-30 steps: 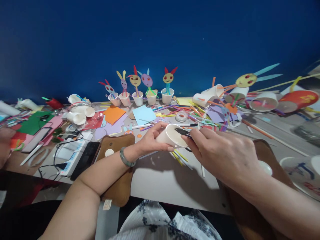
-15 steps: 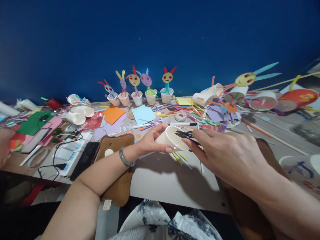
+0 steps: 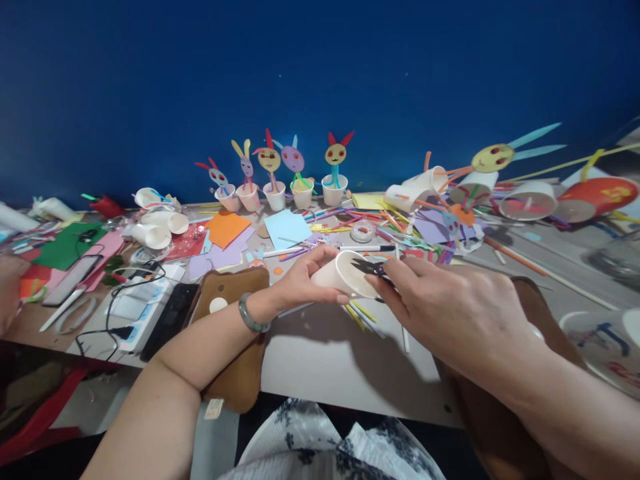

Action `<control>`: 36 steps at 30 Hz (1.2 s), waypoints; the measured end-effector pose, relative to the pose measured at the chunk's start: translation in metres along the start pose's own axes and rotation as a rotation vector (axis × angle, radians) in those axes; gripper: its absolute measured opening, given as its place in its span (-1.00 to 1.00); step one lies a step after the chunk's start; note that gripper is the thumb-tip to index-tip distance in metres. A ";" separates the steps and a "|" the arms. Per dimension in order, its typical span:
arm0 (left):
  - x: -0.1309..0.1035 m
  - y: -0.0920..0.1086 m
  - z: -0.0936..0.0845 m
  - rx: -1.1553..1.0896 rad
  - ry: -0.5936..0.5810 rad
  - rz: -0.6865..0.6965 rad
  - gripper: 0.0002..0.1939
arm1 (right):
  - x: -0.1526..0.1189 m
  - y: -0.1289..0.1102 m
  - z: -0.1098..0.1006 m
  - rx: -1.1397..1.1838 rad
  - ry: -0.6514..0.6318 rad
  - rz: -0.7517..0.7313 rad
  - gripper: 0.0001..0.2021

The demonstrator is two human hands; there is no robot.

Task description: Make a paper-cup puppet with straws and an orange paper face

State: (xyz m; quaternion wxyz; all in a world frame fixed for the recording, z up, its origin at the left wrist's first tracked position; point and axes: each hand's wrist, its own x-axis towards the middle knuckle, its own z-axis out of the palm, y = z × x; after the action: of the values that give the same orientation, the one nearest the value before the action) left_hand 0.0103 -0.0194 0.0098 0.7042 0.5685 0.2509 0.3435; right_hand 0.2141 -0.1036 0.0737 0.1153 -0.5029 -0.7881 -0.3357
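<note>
My left hand (image 3: 313, 277) grips a white paper cup (image 3: 327, 281) from its left side, thumb below and fingers behind. The cup lies tilted, its mouth turned right. My right hand (image 3: 450, 300) is closed round dark pliers (image 3: 367, 268), whose tapered jaws reach over the cup's mouth at the rim and inside. Its palm and fingers hide the handles. Whether the jaws touch the cup wall I cannot tell. Just below the cup, yellow and white thin sticks (image 3: 364, 317) lie on the table (image 3: 325, 363).
Along the blue wall stand several paper cups with paper rabbit faces (image 3: 335, 155). Coloured sticks, an orange sheet (image 3: 228, 229), a blue sheet (image 3: 287, 230) and a tape roll (image 3: 363, 232) lie behind my hands. Left are a brown pouch (image 3: 233, 373), a power strip (image 3: 145, 313) and another person's hand (image 3: 11, 287).
The cup and pliers have shifted very slightly to the right, still held the same way. My grip on both looks unchanged.
</note>
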 end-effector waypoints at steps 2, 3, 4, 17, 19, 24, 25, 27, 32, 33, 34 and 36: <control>0.000 0.000 0.000 0.030 0.015 0.021 -0.32 | 0.000 -0.002 0.000 -0.027 0.004 0.004 -0.68; 0.000 -0.001 0.000 0.050 0.024 0.030 -0.33 | 0.000 -0.002 0.000 -0.037 -0.001 0.008 -0.69; 0.000 -0.001 0.000 0.066 0.030 0.040 -0.33 | 0.000 -0.003 0.000 -0.040 -0.011 0.010 -0.70; -0.001 -0.008 -0.004 -0.012 -0.015 -0.034 -0.28 | 0.004 0.004 -0.006 0.123 -0.229 0.060 -0.65; -0.002 -0.010 -0.005 -0.024 -0.023 -0.056 -0.25 | 0.003 0.005 -0.006 0.116 -0.204 0.049 -0.64; -0.002 -0.009 -0.005 -0.044 -0.036 -0.072 -0.24 | 0.004 0.005 -0.008 0.115 -0.190 0.045 -0.61; -0.002 -0.008 -0.005 -0.050 -0.036 -0.078 -0.24 | 0.005 0.005 -0.008 0.119 -0.191 0.046 -0.61; -0.002 -0.007 -0.004 -0.059 -0.036 -0.084 -0.25 | 0.005 0.005 -0.008 0.127 -0.190 0.050 -0.60; -0.003 -0.006 -0.002 -0.083 -0.022 -0.078 -0.28 | 0.005 0.005 -0.008 0.147 -0.208 0.066 -0.61; -0.003 -0.006 -0.002 -0.097 -0.022 -0.077 -0.28 | 0.004 0.005 -0.008 0.146 -0.207 0.068 -0.61; -0.003 -0.007 -0.002 -0.116 -0.023 -0.076 -0.28 | 0.004 0.005 -0.008 0.144 -0.204 0.070 -0.62; -0.003 -0.007 -0.001 -0.156 -0.029 -0.079 -0.28 | 0.003 0.005 -0.008 0.146 -0.198 0.076 -0.62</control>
State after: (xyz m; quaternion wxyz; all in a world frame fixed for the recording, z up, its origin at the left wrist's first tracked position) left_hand 0.0088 -0.0222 0.0028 0.7627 0.5067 0.2354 0.3258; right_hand 0.2153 -0.1051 0.0832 0.0858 -0.5536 -0.7981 -0.2217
